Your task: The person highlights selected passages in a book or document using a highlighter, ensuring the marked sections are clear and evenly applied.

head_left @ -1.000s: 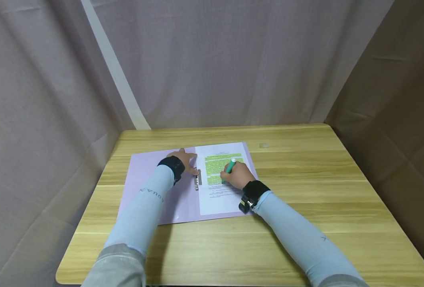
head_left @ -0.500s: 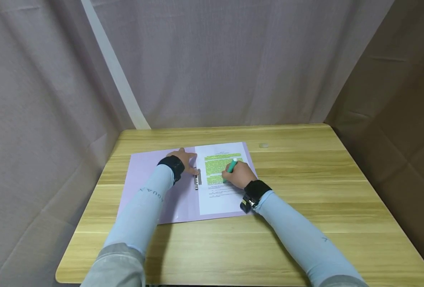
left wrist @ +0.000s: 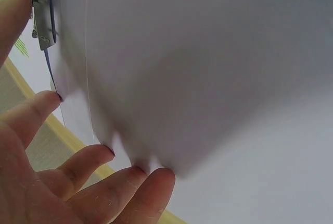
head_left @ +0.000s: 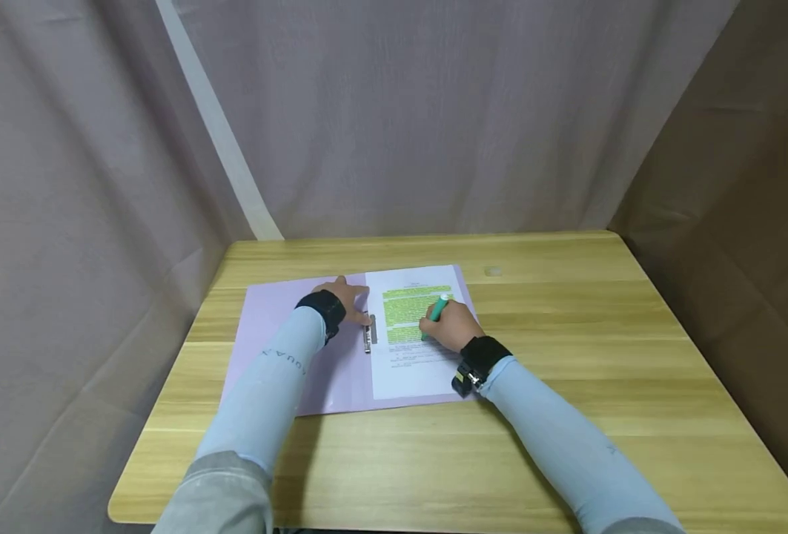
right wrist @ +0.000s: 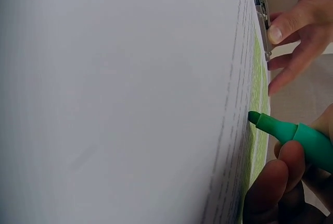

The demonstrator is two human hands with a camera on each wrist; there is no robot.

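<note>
An open lilac folder lies on the wooden table, with a white printed sheet on its right half. Much of the text is marked in yellow-green. My right hand grips a green highlighter with its tip on the sheet. My left hand rests flat on the folder next to the metal clip, its fingers straight and the thumb touching the clip.
Grey curtains hang close behind and to the left of the table. A brown panel stands on the right. A small pale disc lies on the table beyond the sheet's far right corner.
My right hand and the highlighter have slid a little to the right along a line of text. The left hand has stayed in place.
</note>
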